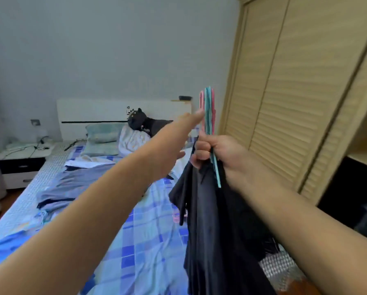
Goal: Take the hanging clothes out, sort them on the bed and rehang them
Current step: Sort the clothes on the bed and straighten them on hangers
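My right hand (215,151) grips a bunch of pink and teal hangers (208,109) by their necks, held upright in front of the wardrobe. Dark clothes (212,226) hang down from that bunch below my fist. My left hand (179,133) reaches forward with fingers stretched out, its fingertips touching the pink hanger hook at the top left of the bunch. Behind and below lies the bed (148,241) with a blue checked cover, and grey-blue garments (76,184) are spread flat on it.
A louvred wooden wardrobe (295,92) stands at the right with a dark opening (352,192) beside it. Pillows and a black plush toy (139,121) sit at the white headboard. A nightstand (22,160) with cables is at the far left.
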Demonstrator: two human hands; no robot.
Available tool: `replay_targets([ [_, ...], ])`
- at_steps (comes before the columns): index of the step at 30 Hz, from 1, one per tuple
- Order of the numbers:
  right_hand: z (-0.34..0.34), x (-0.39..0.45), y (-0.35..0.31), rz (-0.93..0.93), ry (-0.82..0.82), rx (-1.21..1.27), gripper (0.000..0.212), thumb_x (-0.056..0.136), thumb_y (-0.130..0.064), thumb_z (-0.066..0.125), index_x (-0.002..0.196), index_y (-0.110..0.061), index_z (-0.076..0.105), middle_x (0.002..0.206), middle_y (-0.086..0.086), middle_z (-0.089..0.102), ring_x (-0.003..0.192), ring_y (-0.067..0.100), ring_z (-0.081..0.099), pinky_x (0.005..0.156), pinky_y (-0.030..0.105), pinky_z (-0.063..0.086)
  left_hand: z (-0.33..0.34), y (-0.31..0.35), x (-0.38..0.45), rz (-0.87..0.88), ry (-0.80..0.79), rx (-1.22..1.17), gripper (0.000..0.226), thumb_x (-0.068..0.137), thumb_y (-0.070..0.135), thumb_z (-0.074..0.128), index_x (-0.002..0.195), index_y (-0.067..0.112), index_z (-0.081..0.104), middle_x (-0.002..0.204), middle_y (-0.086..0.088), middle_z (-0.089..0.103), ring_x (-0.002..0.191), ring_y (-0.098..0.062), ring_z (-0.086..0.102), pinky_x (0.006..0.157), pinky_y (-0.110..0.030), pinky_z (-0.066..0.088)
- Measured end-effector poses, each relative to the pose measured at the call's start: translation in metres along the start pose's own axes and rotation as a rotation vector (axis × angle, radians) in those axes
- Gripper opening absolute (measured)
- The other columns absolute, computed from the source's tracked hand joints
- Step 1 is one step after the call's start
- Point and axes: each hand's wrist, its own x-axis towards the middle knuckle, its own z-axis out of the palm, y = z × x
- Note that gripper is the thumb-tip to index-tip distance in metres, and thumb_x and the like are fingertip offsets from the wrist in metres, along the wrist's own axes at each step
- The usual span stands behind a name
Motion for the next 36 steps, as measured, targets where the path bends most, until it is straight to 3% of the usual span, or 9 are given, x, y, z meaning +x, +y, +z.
replay_targets([
  [2,-0.012,0.003,0.003,-0.080,0.139,-0.077,0.016,0.103,-0.010,0.046,0.090,-0.004,0.054,0.060,0.004,0.047,0.048,0.013,0.052,0.054,0.027,0.054,0.011,-0.021,-0.016,-0.012,-0.127,0.060,0.013,0.080,0.049,0.072,0.092,0.047,0.067,0.106,0.011,0.067,0.091,-0.004,0.063,0.090,-0.034,0.056],
  [7,-0.022,0.007,0.014,-0.239,0.309,-0.064,0.011,0.101,-0.003,0.048,0.096,-0.012,0.049,0.070,0.006,0.069,0.062,0.016,0.067,0.062,0.032,0.053,0.040,-0.066,-0.029,0.073,-0.018,0.734,0.099,0.085,0.029,0.066,0.152,0.052,-0.003,0.131,0.001,0.056,0.099,-0.012,0.062,0.083,-0.027,0.050],
  [12,-0.042,-0.014,0.007,-0.335,0.216,-0.305,0.015,0.098,-0.008,0.053,0.112,-0.004,0.051,0.096,0.008,0.076,0.092,0.016,0.071,0.083,0.032,0.054,0.040,-0.083,-0.019,0.097,0.292,1.118,0.029,0.096,0.043,0.054,0.113,0.024,0.040,0.102,-0.007,0.066,0.096,-0.038,0.062,0.081,-0.045,0.052],
  [17,-0.121,-0.079,-0.015,-0.770,0.710,-1.395,0.031,0.083,-0.029,0.075,0.110,-0.025,0.060,0.104,-0.011,0.060,0.101,0.013,0.057,0.091,0.032,0.049,0.032,-0.086,-0.035,0.146,0.345,1.145,0.026,0.095,0.049,0.053,0.096,0.026,0.041,0.085,0.000,0.064,0.084,-0.035,0.060,0.069,-0.041,0.048],
  [20,-0.148,-0.057,-0.030,-0.599,0.600,-1.890,0.046,0.079,-0.038,0.074,0.121,-0.025,0.061,0.121,-0.002,0.056,0.116,0.024,0.050,0.099,0.043,0.044,0.041,-0.086,-0.040,0.206,0.264,1.241,0.025,0.095,0.050,0.053,0.098,0.026,0.044,0.083,0.000,0.065,0.085,-0.034,0.060,0.068,-0.040,0.047],
  [22,-0.146,-0.044,-0.025,-0.534,0.556,-1.862,0.015,0.087,-0.030,0.063,0.093,-0.018,0.071,0.091,0.000,0.063,0.090,0.026,0.060,0.074,0.035,0.047,0.046,-0.081,-0.039,0.195,0.217,1.262,0.026,0.095,0.050,0.053,0.095,0.026,0.044,0.078,0.001,0.061,0.080,-0.031,0.057,0.065,-0.038,0.042],
  [26,-0.141,-0.058,0.004,-0.580,0.673,-1.601,0.032,0.093,-0.011,0.057,0.064,-0.020,0.049,0.054,-0.012,0.037,0.051,0.002,0.034,0.049,0.019,0.019,0.033,-0.073,-0.043,0.028,0.017,1.191,0.027,0.095,0.050,0.056,0.083,0.029,0.043,0.072,0.005,0.056,0.070,-0.017,0.054,0.064,-0.035,0.042],
  [31,-0.113,-0.048,0.008,-0.712,0.650,-1.611,0.021,0.087,-0.011,0.066,0.068,-0.017,0.061,0.048,-0.003,0.037,0.046,0.007,0.024,0.046,0.023,0.019,-0.016,-0.058,-0.046,-0.219,-0.198,0.848,0.028,0.095,0.045,0.063,0.090,0.018,0.058,0.069,0.005,0.049,0.064,-0.015,0.049,0.065,-0.032,0.039],
  [36,-0.067,0.012,-0.010,-0.768,0.535,-1.713,0.013,0.087,-0.017,0.066,0.094,-0.022,0.076,0.078,0.013,0.069,0.071,0.038,0.056,0.063,0.031,0.035,-0.075,-0.052,-0.030,-0.150,-0.108,0.805,0.045,0.080,0.068,0.063,0.098,0.027,0.066,0.090,-0.010,0.068,0.082,-0.032,0.066,0.082,-0.050,0.052],
])
